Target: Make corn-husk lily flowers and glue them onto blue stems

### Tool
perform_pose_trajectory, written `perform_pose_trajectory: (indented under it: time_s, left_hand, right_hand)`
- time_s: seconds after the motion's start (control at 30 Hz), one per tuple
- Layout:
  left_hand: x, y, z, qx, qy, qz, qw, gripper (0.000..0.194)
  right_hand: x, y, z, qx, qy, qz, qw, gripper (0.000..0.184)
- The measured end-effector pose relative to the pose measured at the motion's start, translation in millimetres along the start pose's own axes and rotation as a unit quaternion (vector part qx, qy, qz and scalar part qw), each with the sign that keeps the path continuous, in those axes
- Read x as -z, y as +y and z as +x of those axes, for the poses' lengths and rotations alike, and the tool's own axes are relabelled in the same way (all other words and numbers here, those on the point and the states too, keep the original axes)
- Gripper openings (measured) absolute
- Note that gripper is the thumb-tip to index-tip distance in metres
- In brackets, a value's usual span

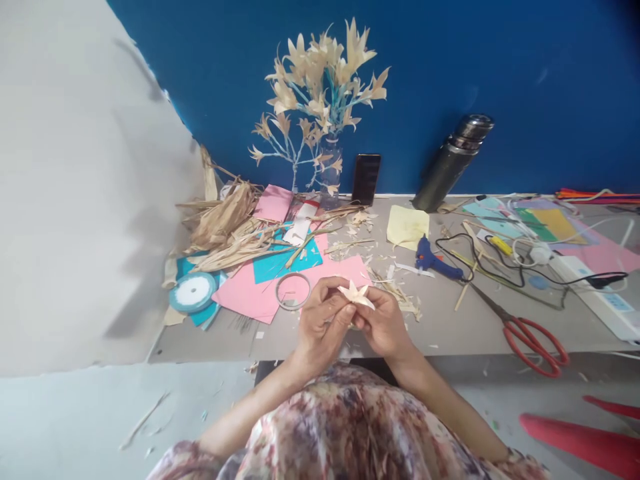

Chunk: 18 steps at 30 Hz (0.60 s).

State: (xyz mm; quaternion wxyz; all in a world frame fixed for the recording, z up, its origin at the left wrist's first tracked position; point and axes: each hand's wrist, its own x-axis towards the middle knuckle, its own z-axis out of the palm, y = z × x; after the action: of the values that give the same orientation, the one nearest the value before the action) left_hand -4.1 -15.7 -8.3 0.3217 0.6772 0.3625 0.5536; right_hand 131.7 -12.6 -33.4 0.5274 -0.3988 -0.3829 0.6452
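Note:
A small cream flower (356, 295) with pointed petals, like dried husk, is held in front of me above the table's near edge. My left hand (324, 321) pinches its base with thumb and fingers. From the other side, my right hand (384, 321) closes its fingertips on the same flower. The lower end of the flower is hidden by my fingers. Left of my hands lies a roll of tape (293, 275) on pink paper (250, 293). Husk scraps surround the spot.
Husk flowers (320, 73) stand in a bottle by the wall, near a phone (367, 179) and a leaning flask (453, 163). Dried husks (225, 217) and a blue ribbon spool (193, 291) lie left. Rightward are a glue gun (437, 260), red-handled scissors (533, 337) and a power strip (595, 297).

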Motion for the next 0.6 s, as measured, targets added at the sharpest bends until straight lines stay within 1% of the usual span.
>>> perform_pose_trajectory:
  time_s: [0.1,0.17,0.23,0.3,0.37,0.47,0.6]
  left_hand:
    - [-0.9,0.3,3.6,0.031,0.0,-0.029,0.999,0.026]
    - [-2.9,-1.0,6.6,0.048,0.026,-0.053,0.997,0.019]
    - [-5.1,-3.1,10.3,0.059,0.053,-0.059,0.995,0.018]
    - [-6.0,-5.2,14.6,0.063,0.067,-0.052,0.994,0.021]
    - [-5.0,-7.3,19.5,0.056,0.069,-0.038,0.995,0.024]
    - [-0.6,-11.5,27.8,0.022,0.069,-0.009,0.997,0.024]
    - [4.9,-19.4,41.3,-0.019,0.061,0.022,0.998,0.018]
  right_hand:
    - [3.8,-4.6,0.2,-0.009,-0.031,0.018,0.999,0.037]
    - [5.9,-9.9,-0.1,-0.001,-0.037,0.007,0.999,0.034]
    - [7.9,-15.5,-0.1,0.003,-0.03,-0.027,0.999,0.032]
    - [10.1,-20.2,0.5,0.004,-0.013,-0.076,0.997,0.03]
    - [12.9,-23.4,1.5,0.012,0.004,-0.122,0.993,0.027]
    - [18.4,-25.3,3.6,0.021,0.013,-0.163,0.986,0.025]
    - [23.7,-28.3,6.9,0.035,0.02,-0.2,0.979,0.024]
